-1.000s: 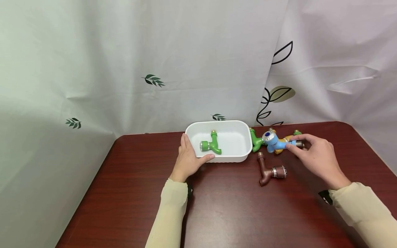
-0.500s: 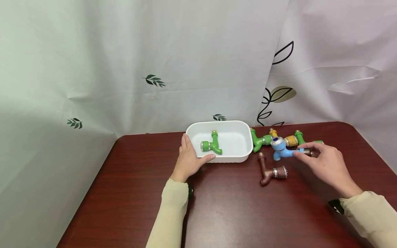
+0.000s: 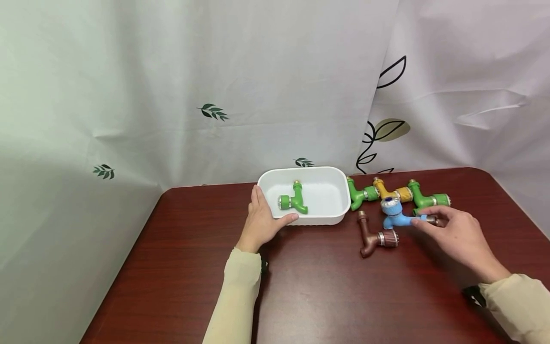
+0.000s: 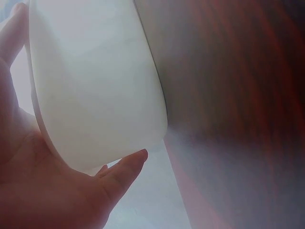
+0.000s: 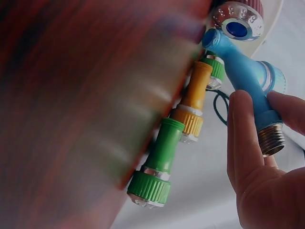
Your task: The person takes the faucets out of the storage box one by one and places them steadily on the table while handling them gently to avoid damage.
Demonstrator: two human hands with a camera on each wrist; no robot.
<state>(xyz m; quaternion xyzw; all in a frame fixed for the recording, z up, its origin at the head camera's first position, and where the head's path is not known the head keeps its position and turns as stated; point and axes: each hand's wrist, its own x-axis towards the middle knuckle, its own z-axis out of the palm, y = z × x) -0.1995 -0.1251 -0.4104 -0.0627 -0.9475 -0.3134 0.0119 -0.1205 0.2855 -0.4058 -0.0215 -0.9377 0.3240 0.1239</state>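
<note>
My right hand (image 3: 461,239) pinches a light-blue tap (image 3: 401,220) by its threaded inlet end, fingers on one side and thumb on the other. The blue tap is above the table, its silver-topped knob up, just behind a brown tap (image 3: 368,236). In the right wrist view the blue tap (image 5: 245,71) shows its brass thread between fingers and thumb. My left hand (image 3: 259,222) rests on the near left corner of a white plastic basin (image 3: 318,221), straight fingers along its side and thumb along its front. Inside the basin lies a green tap (image 3: 297,200).
Right of the basin, a green tap (image 3: 357,193), a yellow tap (image 3: 388,191) and another green tap (image 3: 425,198) lie in a row near the table's back edge. Behind the dark red-brown table (image 3: 335,291) hangs a white curtain (image 3: 266,86) with leaf prints.
My right hand has carried the blue tap right and toward me, away from over the yellow tap, uncovering the row behind. The left hand and basin have stayed put.
</note>
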